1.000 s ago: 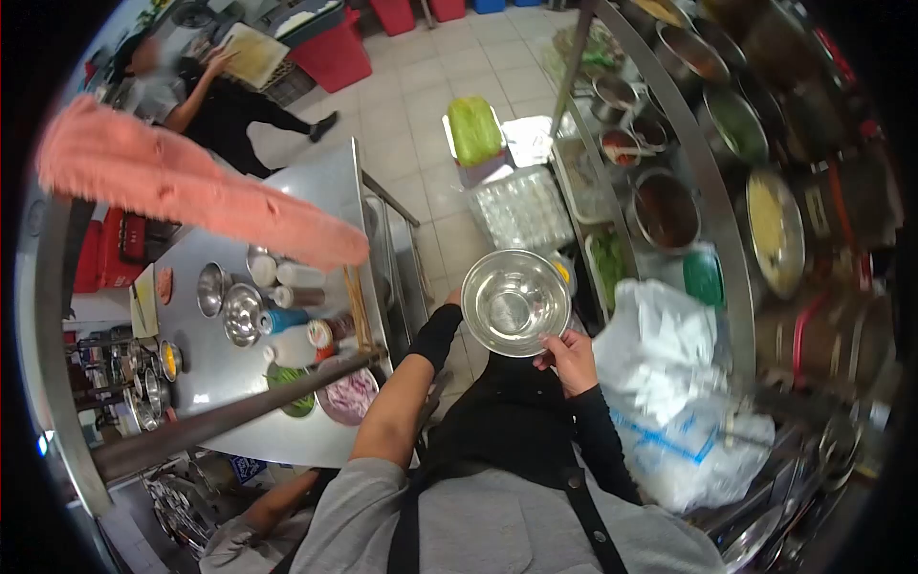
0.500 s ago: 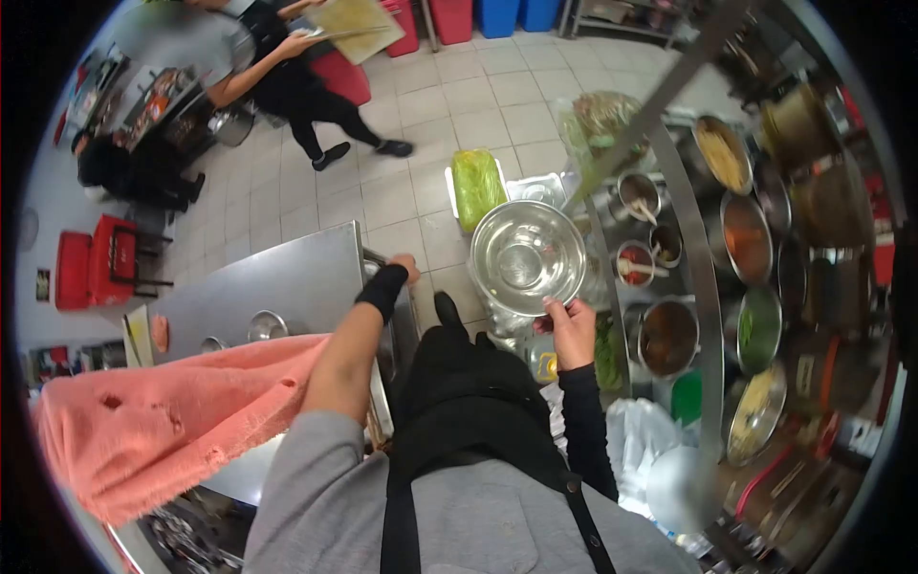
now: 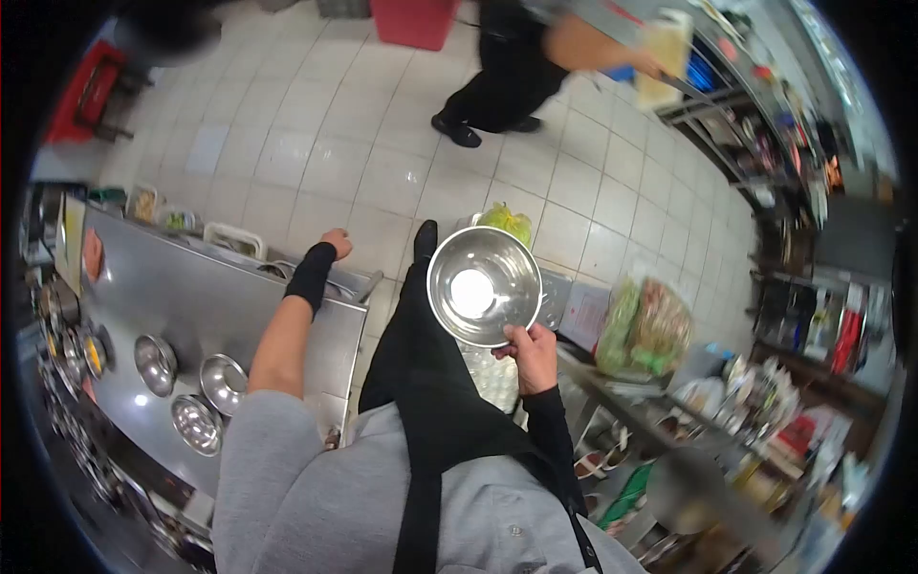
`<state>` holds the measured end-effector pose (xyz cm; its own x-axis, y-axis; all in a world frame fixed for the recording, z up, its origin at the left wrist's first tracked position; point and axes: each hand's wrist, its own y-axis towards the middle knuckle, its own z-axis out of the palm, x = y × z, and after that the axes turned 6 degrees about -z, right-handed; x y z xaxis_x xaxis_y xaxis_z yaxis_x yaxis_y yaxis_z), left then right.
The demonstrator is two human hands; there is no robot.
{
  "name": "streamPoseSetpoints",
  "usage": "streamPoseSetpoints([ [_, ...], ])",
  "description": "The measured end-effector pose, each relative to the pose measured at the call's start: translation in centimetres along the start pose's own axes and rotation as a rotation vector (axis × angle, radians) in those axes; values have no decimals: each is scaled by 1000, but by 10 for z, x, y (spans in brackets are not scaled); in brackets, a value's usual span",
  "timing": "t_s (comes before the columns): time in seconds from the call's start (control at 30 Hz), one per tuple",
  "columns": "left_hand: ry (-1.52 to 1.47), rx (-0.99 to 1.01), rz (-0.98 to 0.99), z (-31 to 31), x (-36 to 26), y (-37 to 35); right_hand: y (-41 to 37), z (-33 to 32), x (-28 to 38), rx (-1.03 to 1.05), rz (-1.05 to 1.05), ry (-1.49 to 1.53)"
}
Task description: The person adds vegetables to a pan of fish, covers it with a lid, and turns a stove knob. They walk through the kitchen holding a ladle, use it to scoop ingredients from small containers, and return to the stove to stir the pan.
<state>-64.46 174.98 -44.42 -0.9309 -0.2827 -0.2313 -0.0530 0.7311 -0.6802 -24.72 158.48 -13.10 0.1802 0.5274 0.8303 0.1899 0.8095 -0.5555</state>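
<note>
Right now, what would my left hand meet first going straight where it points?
Nothing close, it seems: your left hand points over the floor, perhaps toward the red bin; depth's unclear.

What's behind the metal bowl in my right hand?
A yellow-green bundle shows past the far rim of the metal bowl, which covers the rest and anything directly behind.

The top edge cuts off the black-trousered co-worker (image 3: 507,81)! A pale rectangular board (image 3: 666,55) blurs (detail lost), and the round steel bowl (image 3: 485,287) hides part of a yellow-green bundle (image 3: 507,220).
</note>
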Motion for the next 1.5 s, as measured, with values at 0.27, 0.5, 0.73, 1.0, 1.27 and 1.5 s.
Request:
streamPoseSetpoints([
  [0.27, 596, 481, 311, 73, 105, -14, 213, 77, 134, 251, -6, -325],
  [0.5, 107, 469, -200, -9, 58, -12, 302, 123, 210, 172, -82, -260],
  [0.73, -1094, 66, -809, -196, 0, 10, 399, 152, 226, 190, -145, -241],
  [1.0, -495, -37, -397, -303, -47, 184, 493, 225, 239, 170, 28, -187],
  [1.27, -598, 27, -655, -371, 50, 199, 627, 434, 298, 511, -1, -484],
  [1.5, -1420, -442, -816, -400, 107, 106, 678, 685, 293, 1160, -227, -950],
])
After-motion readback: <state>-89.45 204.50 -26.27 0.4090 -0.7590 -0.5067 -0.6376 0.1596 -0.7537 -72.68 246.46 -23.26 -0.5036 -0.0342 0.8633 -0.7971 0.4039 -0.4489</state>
